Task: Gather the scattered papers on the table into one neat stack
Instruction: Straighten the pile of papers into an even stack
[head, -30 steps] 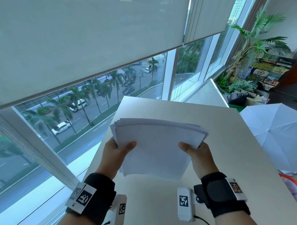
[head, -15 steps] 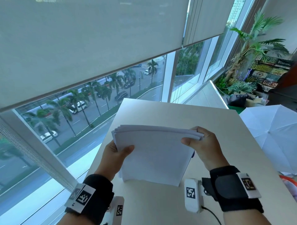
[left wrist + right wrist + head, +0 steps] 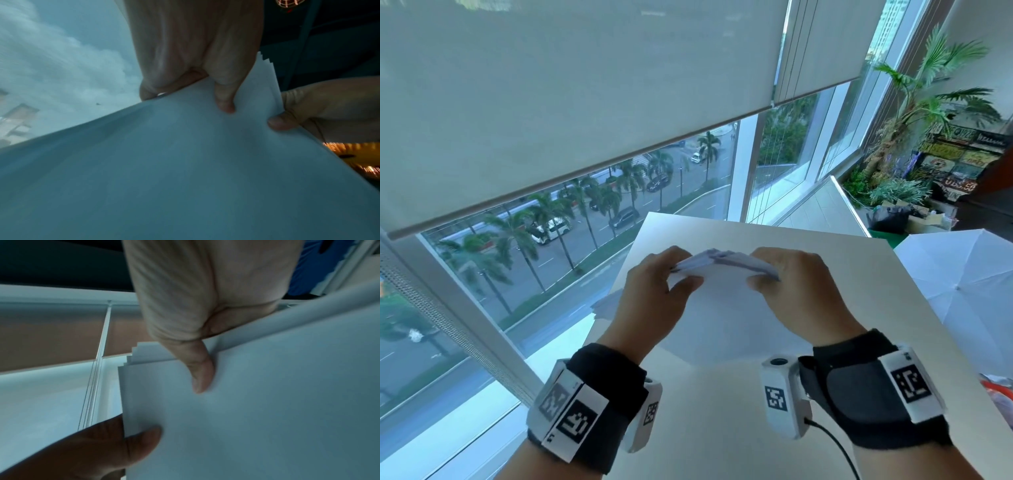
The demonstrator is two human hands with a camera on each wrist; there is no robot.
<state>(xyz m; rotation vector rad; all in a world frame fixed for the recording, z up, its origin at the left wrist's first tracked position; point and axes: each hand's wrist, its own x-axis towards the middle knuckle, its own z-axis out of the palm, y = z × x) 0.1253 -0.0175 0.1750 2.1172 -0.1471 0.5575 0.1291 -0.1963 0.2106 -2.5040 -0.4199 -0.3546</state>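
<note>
I hold a stack of white papers (image 3: 722, 308) in the air over the white table (image 3: 722, 428). My left hand (image 3: 667, 287) pinches its upper edge on the left, thumb on the near face. My right hand (image 3: 787, 284) pinches the same edge on the right. In the left wrist view the left thumb presses the top sheet (image 3: 185, 162), and the right hand (image 3: 320, 107) grips the stack's far corner. In the right wrist view the sheets' corners (image 3: 141, 352) sit staggered, not flush, beside my right thumb; the left hand (image 3: 92, 451) grips lower down. The stack's lower part is blurred.
The table's left edge (image 3: 613, 308) runs along a tall window with a half-lowered roller blind (image 3: 585, 102). A white open umbrella (image 3: 962, 284) lies off the table's right side. Potted plants (image 3: 914, 113) and boxes stand at the far right.
Both hands have slid from the stack's side edges to its upper edge, the right hand first. The stack has turned and risen, and the hands now sit closer together.
</note>
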